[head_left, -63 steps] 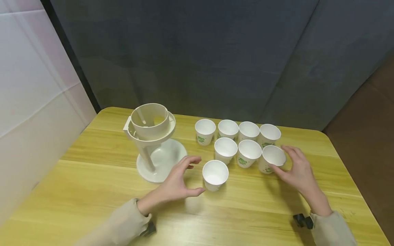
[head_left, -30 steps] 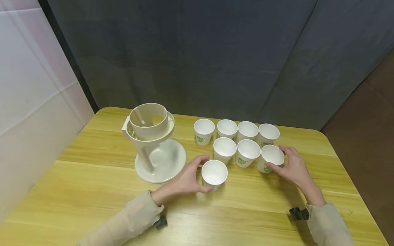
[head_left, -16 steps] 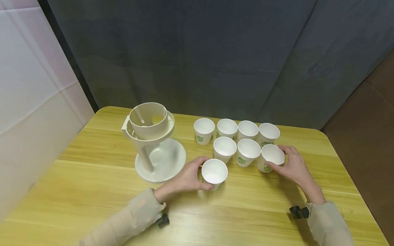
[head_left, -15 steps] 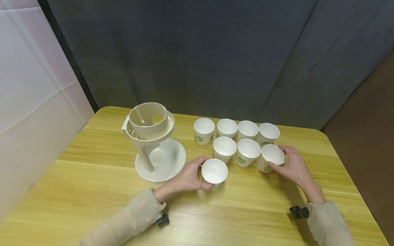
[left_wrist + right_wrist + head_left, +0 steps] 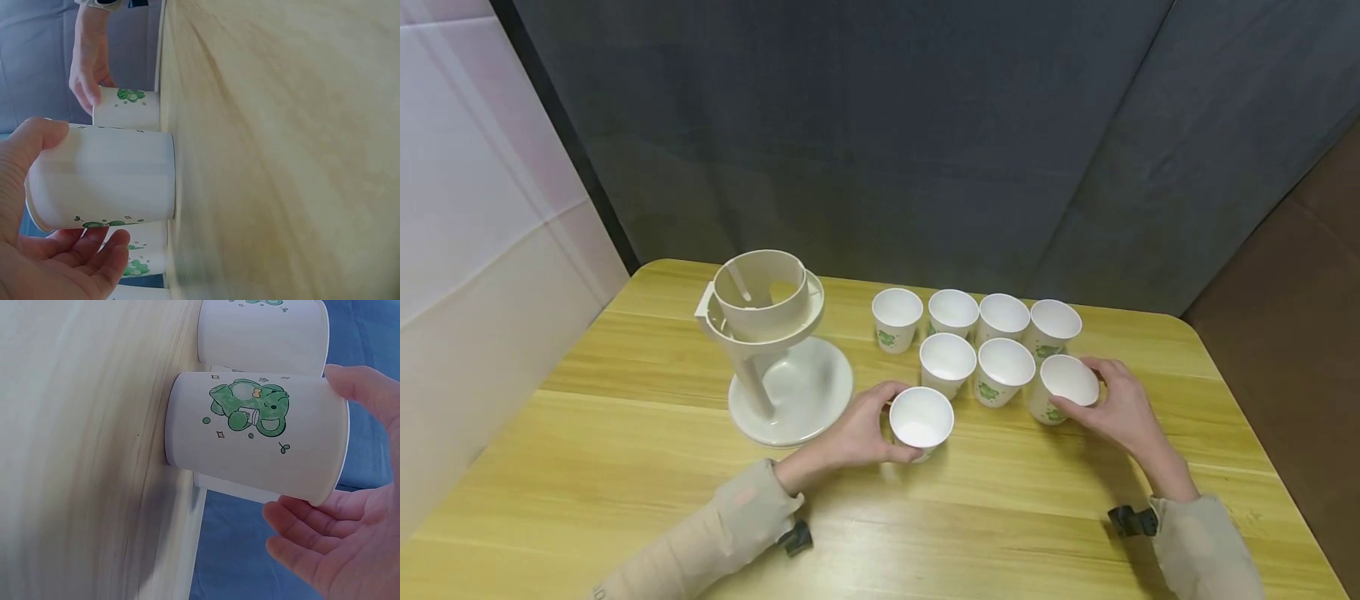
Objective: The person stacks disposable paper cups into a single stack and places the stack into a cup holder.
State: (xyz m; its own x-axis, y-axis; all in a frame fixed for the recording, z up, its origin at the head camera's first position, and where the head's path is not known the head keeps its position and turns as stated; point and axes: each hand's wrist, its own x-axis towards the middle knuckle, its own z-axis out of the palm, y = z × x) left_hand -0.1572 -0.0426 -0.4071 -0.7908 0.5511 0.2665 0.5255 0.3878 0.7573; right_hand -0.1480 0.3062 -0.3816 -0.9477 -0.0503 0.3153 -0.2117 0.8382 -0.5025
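Observation:
White paper cups with green bear prints stand upright on the table, mouths up. My left hand [image 5: 861, 433] holds the nearest paper cup [image 5: 922, 417] by its left side, thumb in front and fingers behind. In the left wrist view, the thumb lies near the rim of this cup [image 5: 106, 178], whose base is at the tabletop. My right hand [image 5: 1123, 417] pinches the rightmost cup [image 5: 1070, 381] of the middle row near its rim. That cup [image 5: 256, 434] shows its bear print in the right wrist view, the thumb on one side and fingertips along the other.
Two more cups stand left of the right-hand cup, the nearer one [image 5: 1005, 364] close beside it. Behind them runs a back row of several cups [image 5: 898, 310]. A cream plastic stand [image 5: 767, 321] with a ring top and round base [image 5: 808, 400] stands left on the wooden table [image 5: 625, 400].
My left hand has moved right and taken hold of the nearest cup. My right hand has closed in on its cup, which has just shifted slightly right, away from its neighbour.

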